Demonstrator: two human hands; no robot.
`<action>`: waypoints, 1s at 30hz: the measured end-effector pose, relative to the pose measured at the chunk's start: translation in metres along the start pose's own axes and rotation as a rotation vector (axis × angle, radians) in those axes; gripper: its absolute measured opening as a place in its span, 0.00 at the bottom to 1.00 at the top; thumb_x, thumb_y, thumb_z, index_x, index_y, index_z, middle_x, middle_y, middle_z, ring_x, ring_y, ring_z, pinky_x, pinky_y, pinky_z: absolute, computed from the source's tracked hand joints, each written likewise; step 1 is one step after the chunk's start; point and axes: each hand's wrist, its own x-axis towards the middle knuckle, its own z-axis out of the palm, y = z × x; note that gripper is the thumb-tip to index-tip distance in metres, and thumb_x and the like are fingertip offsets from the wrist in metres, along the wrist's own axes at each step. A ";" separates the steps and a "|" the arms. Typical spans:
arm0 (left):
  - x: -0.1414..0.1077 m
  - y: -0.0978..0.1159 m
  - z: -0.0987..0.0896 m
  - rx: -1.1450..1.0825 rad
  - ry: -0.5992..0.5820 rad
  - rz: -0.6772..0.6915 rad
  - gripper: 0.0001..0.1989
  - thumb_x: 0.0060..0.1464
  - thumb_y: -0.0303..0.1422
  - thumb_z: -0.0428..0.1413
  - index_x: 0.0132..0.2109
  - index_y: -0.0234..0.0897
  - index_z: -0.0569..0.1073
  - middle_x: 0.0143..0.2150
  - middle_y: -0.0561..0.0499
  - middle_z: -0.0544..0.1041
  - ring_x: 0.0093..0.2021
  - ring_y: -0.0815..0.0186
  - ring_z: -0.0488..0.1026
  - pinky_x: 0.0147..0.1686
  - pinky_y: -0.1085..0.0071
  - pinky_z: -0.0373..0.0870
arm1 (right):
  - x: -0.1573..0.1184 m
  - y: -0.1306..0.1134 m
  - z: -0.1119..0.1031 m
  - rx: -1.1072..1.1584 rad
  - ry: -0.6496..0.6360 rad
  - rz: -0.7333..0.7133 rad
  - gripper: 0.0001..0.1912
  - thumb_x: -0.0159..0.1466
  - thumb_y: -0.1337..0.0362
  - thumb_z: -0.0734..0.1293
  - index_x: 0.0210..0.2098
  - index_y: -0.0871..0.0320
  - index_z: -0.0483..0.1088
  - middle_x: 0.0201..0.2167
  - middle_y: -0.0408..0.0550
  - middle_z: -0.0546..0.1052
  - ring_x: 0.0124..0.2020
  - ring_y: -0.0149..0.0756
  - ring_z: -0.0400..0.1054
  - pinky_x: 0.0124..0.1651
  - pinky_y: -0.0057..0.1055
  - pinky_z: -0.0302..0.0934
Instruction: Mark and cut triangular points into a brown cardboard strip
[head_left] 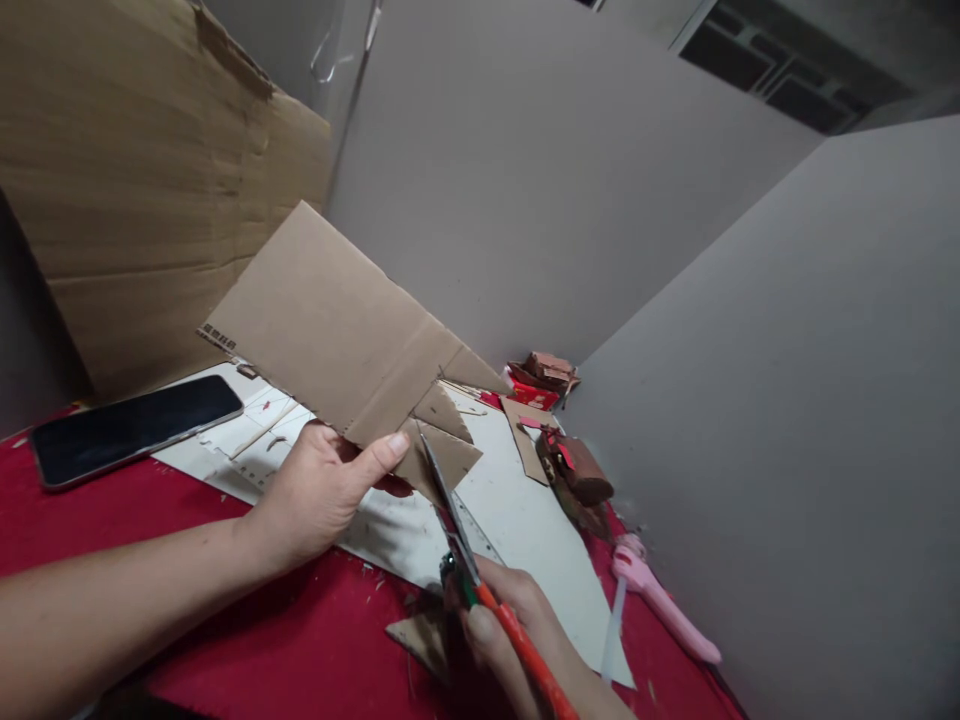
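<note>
My left hand [315,490] grips a piece of cardboard [330,320] by its lower edge, thumb on top and fingers beneath. The piece is tilted up over the table, and its right end has pencil lines and cut, pointed flaps. A pair of scissors [517,640] with orange-red handles is in my right hand [517,610]. Their blades lie at the cardboard's cut flap, close to my left thumb. My right fingers wrap round the handles, partly hidden at the bottom of the view.
A phone [135,425] lies at left on the red cloth [247,640]. White board [555,560] lies beneath my hands. At right are a pink glue gun [664,600], a brown roll-shaped object [585,470] and cardboard scraps. A large cardboard sheet [135,180] stands behind; grey walls enclose the table.
</note>
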 end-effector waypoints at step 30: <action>-0.006 -0.009 0.004 -0.047 -0.086 -0.056 0.14 0.53 0.42 0.64 0.38 0.34 0.82 0.31 0.49 0.83 0.28 0.65 0.78 0.30 0.73 0.78 | -0.003 -0.007 0.003 0.085 0.004 0.013 0.29 0.69 0.36 0.57 0.28 0.55 0.60 0.20 0.36 0.56 0.22 0.30 0.49 0.26 0.32 0.43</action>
